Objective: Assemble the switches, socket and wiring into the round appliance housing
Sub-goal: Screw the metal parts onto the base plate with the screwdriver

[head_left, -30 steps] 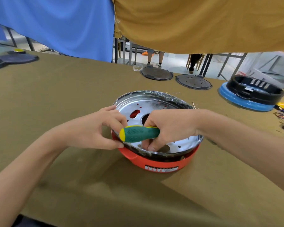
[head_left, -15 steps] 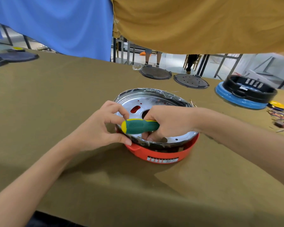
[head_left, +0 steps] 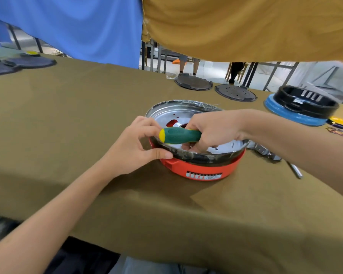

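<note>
A round orange housing (head_left: 202, 169) with a shiny metal pan (head_left: 172, 113) set in it stands on the olive cloth in the middle. My left hand (head_left: 135, 149) grips the housing's near left rim, thumb on the dark edge. My right hand (head_left: 212, 131) reaches down into the pan with its fingertips on the pan floor. It also holds a green screwdriver handle (head_left: 178, 136) with a yellow cap, lying level and pointing left. The screwdriver's blade is hidden behind the hand.
A blue and black housing (head_left: 301, 107) sits at the far right, with a bundle of coloured wires (head_left: 341, 132) beside it. Two dark round plates (head_left: 234, 92) lie at the table's far edge. Metal tools (head_left: 265, 152) lie right of the orange housing. Cloth hangs overhead.
The view has shifted slightly. My left hand has slid along the rim, thumb now pressed on the near edge. My right hand stays in the pan with the screwdriver.
</note>
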Action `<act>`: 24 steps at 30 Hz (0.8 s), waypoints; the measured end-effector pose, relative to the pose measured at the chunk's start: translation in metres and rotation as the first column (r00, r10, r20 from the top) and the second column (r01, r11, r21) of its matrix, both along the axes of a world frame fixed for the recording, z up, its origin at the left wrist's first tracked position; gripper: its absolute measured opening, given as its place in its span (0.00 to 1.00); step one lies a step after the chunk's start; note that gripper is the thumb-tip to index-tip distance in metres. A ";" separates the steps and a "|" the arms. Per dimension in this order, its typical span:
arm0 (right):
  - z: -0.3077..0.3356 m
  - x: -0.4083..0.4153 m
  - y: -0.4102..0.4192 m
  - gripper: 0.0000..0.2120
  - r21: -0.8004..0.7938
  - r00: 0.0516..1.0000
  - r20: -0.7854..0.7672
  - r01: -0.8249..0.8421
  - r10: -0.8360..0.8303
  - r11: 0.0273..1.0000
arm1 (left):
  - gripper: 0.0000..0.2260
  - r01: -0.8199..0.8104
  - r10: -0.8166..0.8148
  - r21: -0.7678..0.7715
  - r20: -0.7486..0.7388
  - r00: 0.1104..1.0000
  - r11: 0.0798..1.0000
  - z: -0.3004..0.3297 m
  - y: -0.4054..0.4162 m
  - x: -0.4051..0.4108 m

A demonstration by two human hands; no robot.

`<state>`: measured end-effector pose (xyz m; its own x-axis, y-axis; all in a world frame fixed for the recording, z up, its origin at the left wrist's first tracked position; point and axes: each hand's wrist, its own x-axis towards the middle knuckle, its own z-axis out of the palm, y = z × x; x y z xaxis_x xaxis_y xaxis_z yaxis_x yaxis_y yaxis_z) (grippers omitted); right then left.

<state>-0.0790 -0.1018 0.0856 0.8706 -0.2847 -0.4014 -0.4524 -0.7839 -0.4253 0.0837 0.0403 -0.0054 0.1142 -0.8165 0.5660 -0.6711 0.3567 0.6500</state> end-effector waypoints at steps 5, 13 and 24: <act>0.001 -0.002 0.000 0.10 -0.053 0.999 -0.024 0.027 -0.028 0.998 | 0.16 -0.012 0.011 -0.021 -0.016 1.000 1.000 -0.002 -0.003 -0.003; 0.007 0.003 0.007 0.09 -0.138 0.994 -0.060 0.078 -0.087 0.987 | 0.18 -0.046 0.045 -0.020 -0.034 0.998 0.999 -0.005 -0.004 -0.005; 0.006 0.003 0.006 0.10 -0.110 0.989 -0.048 0.137 -0.143 0.984 | 0.13 -0.031 0.011 -0.105 -0.185 0.983 0.994 -0.008 -0.004 -0.005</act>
